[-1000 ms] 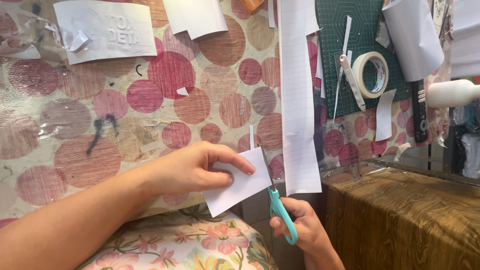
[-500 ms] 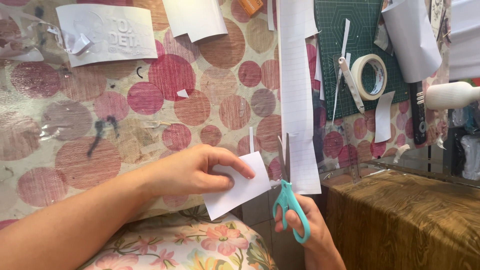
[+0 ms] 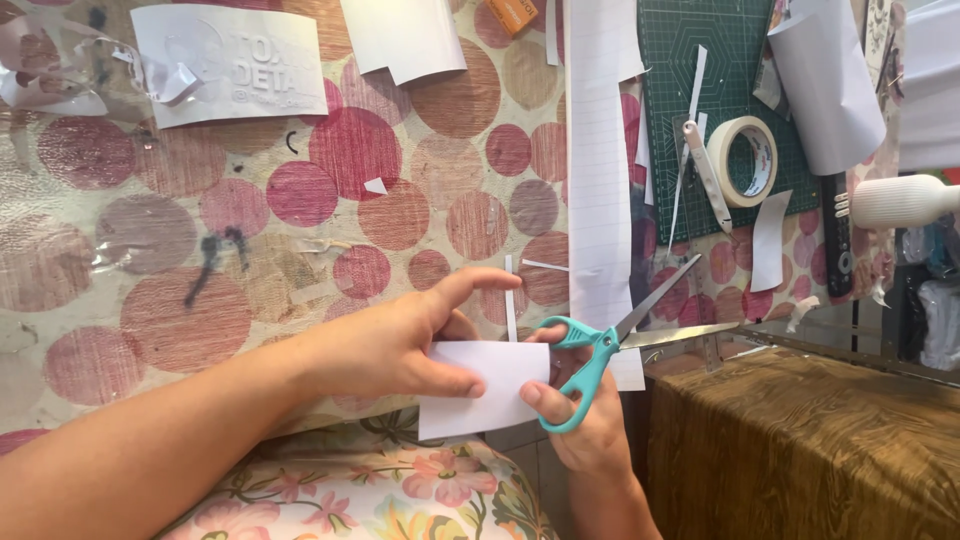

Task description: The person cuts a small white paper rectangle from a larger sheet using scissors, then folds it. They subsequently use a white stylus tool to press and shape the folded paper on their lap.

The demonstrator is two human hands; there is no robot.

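Note:
My left hand [image 3: 395,340] pinches a small white piece of paper [image 3: 480,390] just over the table's near edge, with the index finger stretched out above it. My right hand [image 3: 585,425] has its fingers through the teal handles of a pair of scissors [image 3: 610,345]. The blades are spread apart and point right, away from the paper. A thin white strip [image 3: 511,310] lies on the table just above the paper.
A long lined paper strip [image 3: 598,180] lies on the dotted tablecloth [image 3: 200,250]. Further right are a green cutting mat [image 3: 700,90], a roll of tape [image 3: 745,160], a craft knife [image 3: 707,175] and a paper roll [image 3: 825,80]. A brown wood-grain surface [image 3: 820,450] sits lower right.
The scissors have swung from pointing up to pointing right, and their blades have spread apart. My right hand rose beside the paper. The left hand keeps its hold.

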